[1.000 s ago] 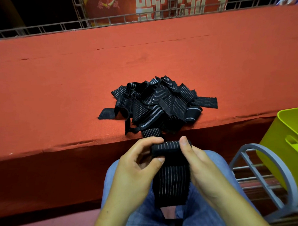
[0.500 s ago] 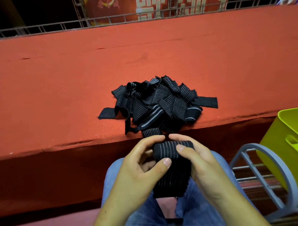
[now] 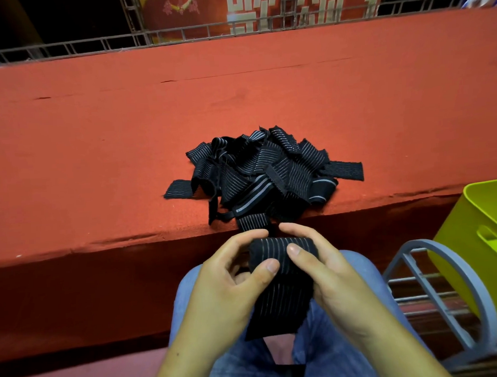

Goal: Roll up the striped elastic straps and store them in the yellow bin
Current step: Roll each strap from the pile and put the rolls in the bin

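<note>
Fatter than a second ago, the rolled end of the strap [image 3: 272, 248] now sits as a stubby cylinder, and the right hand [image 3: 333, 275] has brought its fingers round the roll's far side. The left hand [image 3: 228, 277] curls in from the other end, with its thumb pressed on the near face and its forefinger arched over the top. Each hand's grip is closed on the roll, thumbs nearly meeting. The unrolled tail hangs flat between the hands over blue jeans [image 3: 348, 357]. The fabric is black ribbed elastic with thin pale lines running lengthwise and frayed edges.

Just beyond the hands, a loose pile of straps [image 3: 263, 173] lies tangled near the front edge of the table [image 3: 111, 143], which is covered in red felt. The yellow bin [image 3: 477, 235], of smooth plastic with a slot handle, stands at the right on a grey frame [image 3: 458, 270].
</note>
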`<act>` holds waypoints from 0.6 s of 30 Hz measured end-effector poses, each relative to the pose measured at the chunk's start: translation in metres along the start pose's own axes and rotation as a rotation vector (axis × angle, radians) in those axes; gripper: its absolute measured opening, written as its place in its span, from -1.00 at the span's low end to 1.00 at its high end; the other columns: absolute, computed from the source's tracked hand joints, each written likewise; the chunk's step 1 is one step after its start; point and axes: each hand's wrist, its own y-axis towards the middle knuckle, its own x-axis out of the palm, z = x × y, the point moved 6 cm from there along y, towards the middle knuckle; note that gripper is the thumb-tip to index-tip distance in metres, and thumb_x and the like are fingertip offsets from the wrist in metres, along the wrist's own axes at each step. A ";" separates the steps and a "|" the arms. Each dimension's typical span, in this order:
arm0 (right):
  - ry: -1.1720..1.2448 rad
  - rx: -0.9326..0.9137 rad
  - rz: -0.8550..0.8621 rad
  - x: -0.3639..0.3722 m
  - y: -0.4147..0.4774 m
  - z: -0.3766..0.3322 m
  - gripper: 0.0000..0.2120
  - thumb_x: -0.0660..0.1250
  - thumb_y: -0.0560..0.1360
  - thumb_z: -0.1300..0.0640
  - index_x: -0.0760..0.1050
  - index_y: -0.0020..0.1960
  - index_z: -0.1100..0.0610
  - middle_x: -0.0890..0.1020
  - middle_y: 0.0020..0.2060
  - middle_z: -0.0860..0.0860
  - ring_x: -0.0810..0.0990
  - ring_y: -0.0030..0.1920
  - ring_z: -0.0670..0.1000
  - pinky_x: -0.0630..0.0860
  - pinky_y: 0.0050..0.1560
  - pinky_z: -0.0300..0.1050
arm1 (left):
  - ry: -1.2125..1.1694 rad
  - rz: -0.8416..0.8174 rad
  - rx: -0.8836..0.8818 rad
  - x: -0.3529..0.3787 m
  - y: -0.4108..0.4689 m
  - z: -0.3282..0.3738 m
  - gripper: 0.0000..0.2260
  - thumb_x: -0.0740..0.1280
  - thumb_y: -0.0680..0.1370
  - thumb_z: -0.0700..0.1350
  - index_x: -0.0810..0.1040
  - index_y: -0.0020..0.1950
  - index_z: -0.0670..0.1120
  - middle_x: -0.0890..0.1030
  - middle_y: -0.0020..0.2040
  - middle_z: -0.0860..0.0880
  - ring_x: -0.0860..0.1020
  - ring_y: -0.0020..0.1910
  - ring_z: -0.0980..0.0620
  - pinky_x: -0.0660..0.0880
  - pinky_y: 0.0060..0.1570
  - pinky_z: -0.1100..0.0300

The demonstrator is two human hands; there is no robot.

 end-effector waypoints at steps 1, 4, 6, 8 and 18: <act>-0.001 0.001 0.001 0.001 -0.001 0.000 -0.55 0.45 0.38 -0.27 0.61 0.26 -0.26 0.73 0.20 0.04 0.69 0.27 0.07 0.55 0.39 0.18 | 0.002 0.007 0.005 0.000 0.000 0.000 -0.68 0.45 0.54 -0.33 0.63 0.26 -0.07 0.75 0.04 0.01 0.71 -0.08 0.17 0.57 -0.10 0.38; -0.044 -0.016 0.019 0.003 -0.002 -0.004 -0.72 0.45 0.48 -0.23 0.65 0.17 -0.23 0.76 0.12 0.00 0.71 0.20 -0.02 0.58 0.29 0.01 | 0.020 0.015 0.021 -0.001 0.000 0.000 -0.68 0.45 0.53 -0.35 0.63 0.24 -0.08 0.74 0.02 0.01 0.70 -0.10 0.20 0.57 -0.11 0.39; -0.062 -0.038 0.030 0.003 -0.004 -0.008 -0.80 0.45 0.55 -0.17 0.67 0.12 -0.13 0.76 0.06 0.03 0.73 0.12 -0.02 0.59 0.17 -0.08 | 0.031 0.006 0.027 -0.001 0.001 0.000 -0.67 0.44 0.54 -0.35 0.63 0.25 -0.08 0.74 0.02 0.01 0.70 -0.10 0.21 0.57 -0.11 0.39; -0.069 -0.057 0.040 0.003 -0.005 -0.012 -0.82 0.40 0.56 -0.10 0.67 0.09 -0.06 0.76 -0.01 0.03 0.73 0.04 -0.05 0.58 0.08 -0.13 | 0.036 0.001 0.042 -0.001 0.001 0.000 -0.68 0.43 0.55 -0.29 0.61 0.28 -0.06 0.74 0.05 0.05 0.70 -0.05 0.21 0.57 -0.06 0.39; -0.062 -0.068 0.032 0.018 -0.008 -0.011 -0.69 0.40 0.53 -0.21 0.60 0.18 -0.07 0.76 0.02 -0.05 0.72 0.04 -0.13 0.59 0.03 -0.24 | 0.084 -0.037 0.069 0.010 0.003 -0.012 -0.53 0.18 0.60 0.16 0.29 0.52 0.25 0.55 0.36 0.29 0.53 0.34 0.27 0.45 0.30 0.36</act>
